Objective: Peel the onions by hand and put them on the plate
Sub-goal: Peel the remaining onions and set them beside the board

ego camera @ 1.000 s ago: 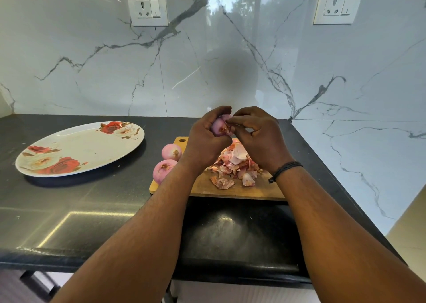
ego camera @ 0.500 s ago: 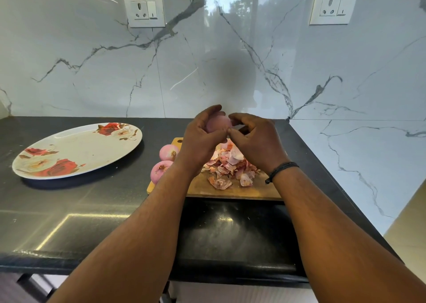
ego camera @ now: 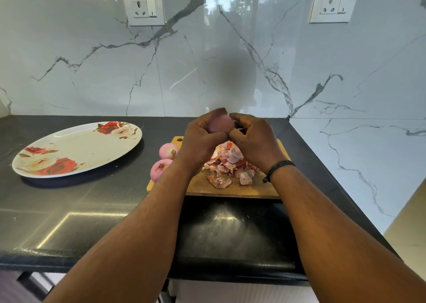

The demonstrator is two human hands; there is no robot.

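While my left hand (ego camera: 202,136) held the onion (ego camera: 221,124) above the cutting board (ego camera: 232,187), my right hand (ego camera: 253,139) pinched its skin; squeezing hard, it might slip, far from the plate (ego camera: 76,150) at nine o'clock.

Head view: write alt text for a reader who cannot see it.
Both hands, left hand and right hand, grip an onion above a wooden cutting board heaped with peels. Two onions sit at the board's left edge; a floral plate lies further left, holding no onions.
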